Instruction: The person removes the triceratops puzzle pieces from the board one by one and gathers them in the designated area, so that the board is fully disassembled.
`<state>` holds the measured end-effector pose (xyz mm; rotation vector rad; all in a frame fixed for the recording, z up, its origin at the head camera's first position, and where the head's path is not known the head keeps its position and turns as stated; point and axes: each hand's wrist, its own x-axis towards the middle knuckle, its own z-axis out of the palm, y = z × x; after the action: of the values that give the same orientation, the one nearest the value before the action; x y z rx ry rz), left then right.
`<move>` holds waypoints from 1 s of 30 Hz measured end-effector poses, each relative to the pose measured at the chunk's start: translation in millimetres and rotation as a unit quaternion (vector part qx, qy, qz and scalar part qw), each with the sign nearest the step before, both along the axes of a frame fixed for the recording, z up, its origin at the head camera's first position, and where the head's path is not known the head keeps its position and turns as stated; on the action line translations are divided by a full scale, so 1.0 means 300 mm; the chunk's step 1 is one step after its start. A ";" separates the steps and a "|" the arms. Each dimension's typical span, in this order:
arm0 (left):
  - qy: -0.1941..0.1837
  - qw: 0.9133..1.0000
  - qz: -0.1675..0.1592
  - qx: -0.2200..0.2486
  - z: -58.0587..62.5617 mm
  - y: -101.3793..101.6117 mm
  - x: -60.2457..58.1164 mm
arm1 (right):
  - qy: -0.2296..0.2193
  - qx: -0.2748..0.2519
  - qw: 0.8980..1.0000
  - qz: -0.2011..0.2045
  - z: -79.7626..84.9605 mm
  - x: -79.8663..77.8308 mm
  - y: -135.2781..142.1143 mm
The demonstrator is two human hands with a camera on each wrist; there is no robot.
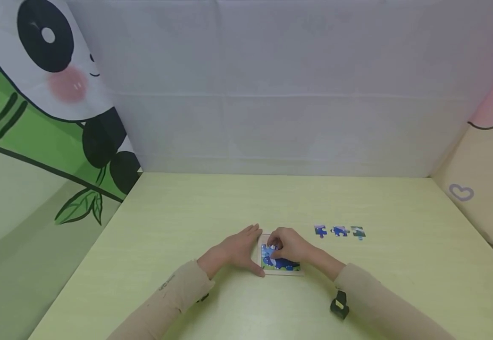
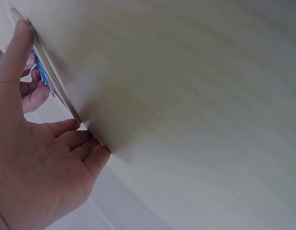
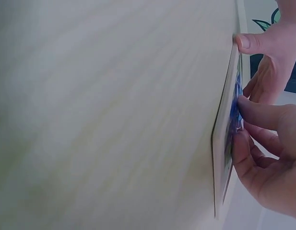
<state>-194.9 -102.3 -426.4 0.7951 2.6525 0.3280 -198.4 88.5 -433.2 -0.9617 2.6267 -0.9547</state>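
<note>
A small jigsaw puzzle in a pale wooden frame (image 1: 281, 272) lies on the table, its lower part filled with blue and green picture pieces (image 1: 290, 265). My left hand (image 1: 243, 249) braces the frame's left side, thumb at the near left corner and fingers stretched toward the far one. Over the picture, my right hand (image 1: 292, 244) pinches a puzzle piece low against the board; its fingers mostly hide the piece. In the left wrist view, a blue puzzle piece (image 2: 43, 75) shows by the right fingertips. The right wrist view has the right thumb (image 3: 258, 112) and fingertips touching the picture.
Three loose puzzle pieces, one left (image 1: 320, 230), one middle (image 1: 339, 231) and one right (image 1: 358, 231), lie in a row beyond the frame to the right. A pale wall (image 1: 288, 132) rises behind the table (image 1: 178, 203); a panda-printed panel stands left.
</note>
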 end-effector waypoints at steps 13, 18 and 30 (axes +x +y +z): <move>-0.010 1.000 0.005 0.000 0.012 0.002 0.005 | 0.011 -0.001 1.000 0.023 0.012 -0.001 0.015; -0.008 1.000 0.006 -0.001 0.006 0.002 0.002 | 0.011 -0.018 0.999 0.035 0.011 -0.006 0.018; -0.008 1.000 0.010 -0.011 0.003 0.003 0.001 | -0.060 -0.060 0.996 0.007 -0.005 -0.024 0.027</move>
<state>-194.7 -101.3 -425.5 0.7571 2.6452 0.3078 -205.7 96.6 -434.6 -0.9168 2.4849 -1.1396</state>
